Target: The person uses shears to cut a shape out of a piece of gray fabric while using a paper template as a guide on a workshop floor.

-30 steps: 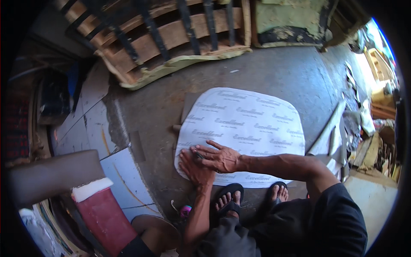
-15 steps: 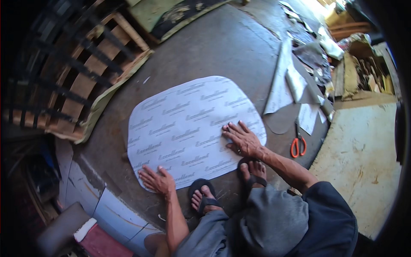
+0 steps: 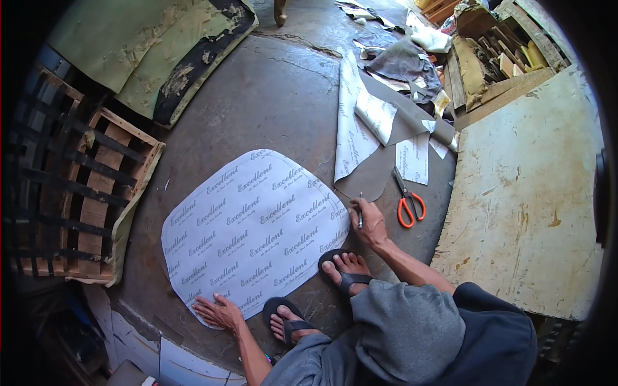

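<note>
A large white printed sheet with rounded corners [image 3: 248,219] lies flat on the floor before my sandaled feet. My left hand [image 3: 219,312] rests on its lower-left edge with fingers spread. At the sheet's right edge, my right hand [image 3: 368,225] grips a thin silvery pen-like tool [image 3: 360,217]; its tip is too small to make out clearly. Just right of that hand lie scissors with orange handles [image 3: 407,209], beside grey and white cut pieces of material [image 3: 354,138].
A wooden frame with black straps [image 3: 96,174] is at left, below a torn pale-green upholstered piece [image 3: 138,45]. A worn board [image 3: 515,199] borders the right side. Scraps [image 3: 399,64] and wood pieces [image 3: 502,58] are heaped at upper right.
The view has swung rightward. My right hand went from lying spread on the sheet to gripping the pen-like tool at its edge; my left hand remains spread on the sheet.
</note>
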`<state>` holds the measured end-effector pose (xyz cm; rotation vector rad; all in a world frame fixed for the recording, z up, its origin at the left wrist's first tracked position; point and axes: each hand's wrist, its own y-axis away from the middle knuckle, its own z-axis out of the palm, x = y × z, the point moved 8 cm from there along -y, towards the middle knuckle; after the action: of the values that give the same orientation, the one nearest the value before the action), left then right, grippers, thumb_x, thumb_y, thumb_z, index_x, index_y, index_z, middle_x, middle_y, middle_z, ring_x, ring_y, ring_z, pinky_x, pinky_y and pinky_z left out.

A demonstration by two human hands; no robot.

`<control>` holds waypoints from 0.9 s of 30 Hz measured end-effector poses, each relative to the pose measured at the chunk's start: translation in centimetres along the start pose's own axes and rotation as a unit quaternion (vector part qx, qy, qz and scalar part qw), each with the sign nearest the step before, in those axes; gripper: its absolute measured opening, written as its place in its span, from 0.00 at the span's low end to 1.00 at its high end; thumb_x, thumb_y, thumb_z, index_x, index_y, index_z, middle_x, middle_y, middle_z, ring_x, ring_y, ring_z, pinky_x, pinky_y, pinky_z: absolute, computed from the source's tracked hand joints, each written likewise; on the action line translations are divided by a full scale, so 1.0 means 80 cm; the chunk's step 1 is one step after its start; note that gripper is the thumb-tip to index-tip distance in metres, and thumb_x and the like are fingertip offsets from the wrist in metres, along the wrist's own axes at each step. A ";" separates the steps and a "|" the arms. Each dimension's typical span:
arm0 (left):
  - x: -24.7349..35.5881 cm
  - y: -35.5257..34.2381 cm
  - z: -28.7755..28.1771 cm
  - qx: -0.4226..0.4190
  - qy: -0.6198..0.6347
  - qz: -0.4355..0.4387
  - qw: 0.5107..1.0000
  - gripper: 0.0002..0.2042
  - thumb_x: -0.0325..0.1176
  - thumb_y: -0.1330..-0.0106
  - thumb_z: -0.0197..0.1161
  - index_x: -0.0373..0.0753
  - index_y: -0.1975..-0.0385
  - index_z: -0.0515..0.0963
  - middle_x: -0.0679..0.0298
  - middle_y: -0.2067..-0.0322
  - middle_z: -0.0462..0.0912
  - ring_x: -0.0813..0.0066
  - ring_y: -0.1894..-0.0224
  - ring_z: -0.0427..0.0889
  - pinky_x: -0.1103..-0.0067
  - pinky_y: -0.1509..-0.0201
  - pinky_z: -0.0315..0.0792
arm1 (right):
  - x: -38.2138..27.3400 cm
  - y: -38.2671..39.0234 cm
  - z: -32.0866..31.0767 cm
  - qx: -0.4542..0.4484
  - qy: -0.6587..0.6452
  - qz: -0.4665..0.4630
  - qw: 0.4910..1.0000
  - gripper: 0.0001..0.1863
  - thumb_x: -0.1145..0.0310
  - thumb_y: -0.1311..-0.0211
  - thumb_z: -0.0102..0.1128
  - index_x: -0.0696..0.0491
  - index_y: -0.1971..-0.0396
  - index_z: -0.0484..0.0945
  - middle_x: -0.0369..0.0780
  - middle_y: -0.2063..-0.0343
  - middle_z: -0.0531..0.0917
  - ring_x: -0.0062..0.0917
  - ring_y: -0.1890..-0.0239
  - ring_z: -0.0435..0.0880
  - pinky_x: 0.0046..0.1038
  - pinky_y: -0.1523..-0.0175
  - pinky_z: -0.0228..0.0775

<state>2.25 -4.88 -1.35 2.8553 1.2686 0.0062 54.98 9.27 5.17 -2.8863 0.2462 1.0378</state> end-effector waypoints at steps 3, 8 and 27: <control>0.010 0.004 -0.009 0.022 0.008 0.005 1.000 0.32 0.48 0.28 0.47 0.37 0.29 0.53 0.41 0.29 0.50 0.46 0.27 0.50 0.55 0.27 0.46 | -0.015 0.008 0.017 -0.018 0.032 0.013 0.999 0.19 0.71 0.43 0.62 0.56 0.51 0.73 0.49 0.57 0.80 0.42 0.56 0.78 0.39 0.51 0.71; 0.051 0.027 -0.053 0.138 0.138 0.090 0.977 0.27 0.31 0.35 0.55 0.30 0.36 0.61 0.35 0.34 0.56 0.36 0.31 0.55 0.51 0.30 0.51 | -0.015 -0.002 0.034 0.011 0.017 0.054 0.998 0.21 0.70 0.45 0.64 0.58 0.52 0.72 0.51 0.61 0.80 0.47 0.56 0.79 0.42 0.51 0.71; 0.183 0.107 -0.080 -0.077 0.391 0.242 0.885 0.16 0.28 0.38 0.55 0.30 0.51 0.74 0.43 0.44 0.69 0.45 0.39 0.67 0.60 0.35 0.62 | -0.016 -0.019 0.044 0.024 0.079 0.010 0.997 0.16 0.73 0.43 0.60 0.55 0.55 0.71 0.48 0.69 0.83 0.42 0.65 0.84 0.39 0.57 0.73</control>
<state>18.36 0.30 5.18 3.0004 0.4686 1.2995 52.02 11.31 3.28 -2.9312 0.3043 0.7950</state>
